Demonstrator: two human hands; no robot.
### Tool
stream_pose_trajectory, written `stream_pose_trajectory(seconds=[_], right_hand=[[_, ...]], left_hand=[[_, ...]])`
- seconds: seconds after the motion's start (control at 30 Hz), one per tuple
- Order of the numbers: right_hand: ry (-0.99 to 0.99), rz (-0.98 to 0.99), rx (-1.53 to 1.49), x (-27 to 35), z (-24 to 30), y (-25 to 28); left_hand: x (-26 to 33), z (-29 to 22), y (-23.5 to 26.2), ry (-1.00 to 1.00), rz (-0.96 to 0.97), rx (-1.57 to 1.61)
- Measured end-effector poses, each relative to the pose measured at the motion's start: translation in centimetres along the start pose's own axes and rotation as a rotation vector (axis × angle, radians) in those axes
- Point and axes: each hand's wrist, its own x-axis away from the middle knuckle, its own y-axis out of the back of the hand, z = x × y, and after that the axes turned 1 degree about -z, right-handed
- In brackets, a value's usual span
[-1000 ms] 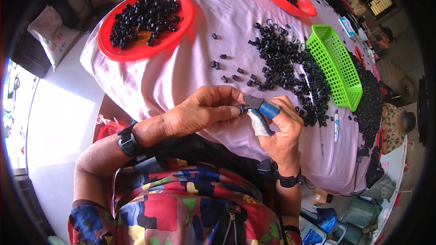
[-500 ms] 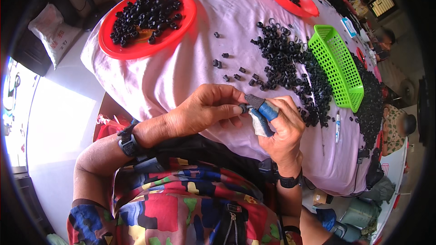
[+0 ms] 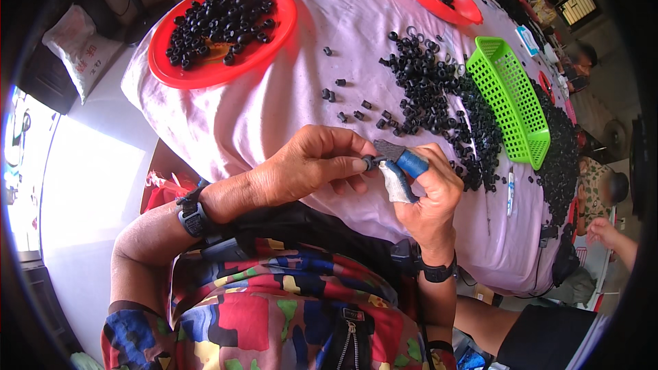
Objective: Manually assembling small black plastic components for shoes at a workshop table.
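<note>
a red plate (image 3: 257, 62) heaped with black pieces (image 3: 219, 24) sits far left on the cloth-covered bench (image 3: 356, 34); stray pieces dot the cloth between it and a loose black pile (image 3: 428, 92). a green basket (image 3: 510, 96) stands beside that pile, a pen (image 3: 510, 192) near its lower end. the left hand (image 3: 312, 168) pinches a small dark piece (image 3: 370, 162) between thumb and forefinger, above the bench's near edge. the right hand's (image 3: 432, 195) wrapped fingers meet it; whether they grip, i cannot tell.
</note>
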Motion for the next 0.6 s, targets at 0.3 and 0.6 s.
stream_pose_trajectory(seconds=[0.3, 0.6], right_hand=[[0.128, 0.001, 0.097, -0.43, 0.17, -0.15], [0.185, 0.029, 0.104, -0.02, -0.34, 0.09]], left_hand=[[-0.05, 0.22, -0.55, -0.017, -0.039, 0.073], [-0.07, 0.61, -0.99, -0.047, -0.077, 0.051]])
